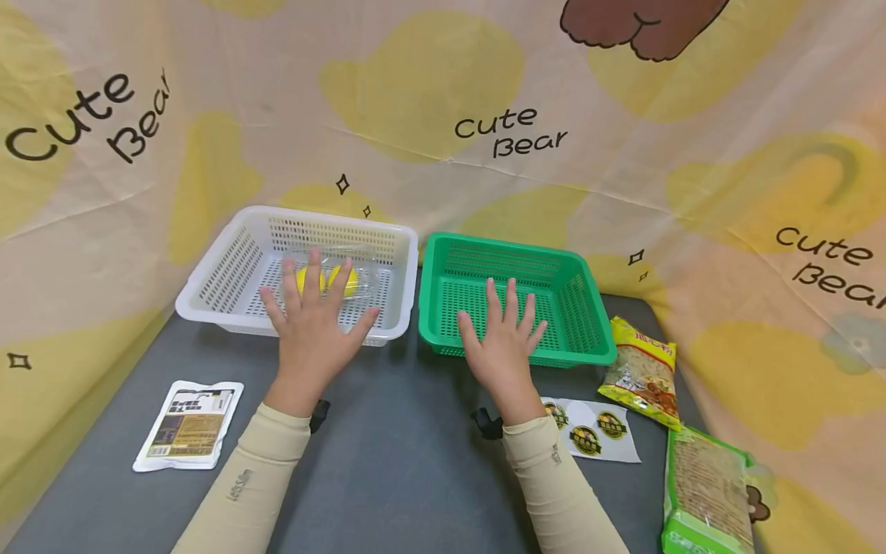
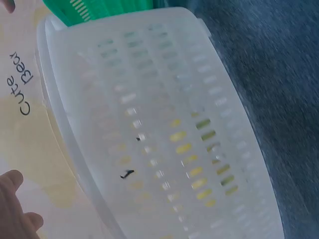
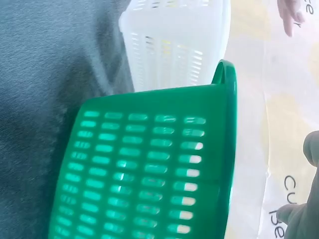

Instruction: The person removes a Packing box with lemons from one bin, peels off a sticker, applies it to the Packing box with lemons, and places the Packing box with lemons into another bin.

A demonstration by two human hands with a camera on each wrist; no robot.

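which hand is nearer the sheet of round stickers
Right. In the head view, the right hand is just up and left of the sticker sheet; the left hand is farther left, overlapping the white basket.

"Cute Bear" reads three times on my backdrop cloth [image 1: 415, 85] in the head view: left, centre, right, the right one cut at the frame edge. Sideways in left wrist view; only bits like "Cu", "Be" in right wrist view. My left sleeve [image 1: 235, 488]: ends in "Slim", start blurred. Right sleeve [image 1: 567, 492] print: can't read. Yellow bag [image 1: 642, 373]: red Chinese characters, not legible to me. White pouch [image 1: 188, 425], round stickers [image 1: 585, 440], green bag [image 1: 709, 485]: print too small or blurred.
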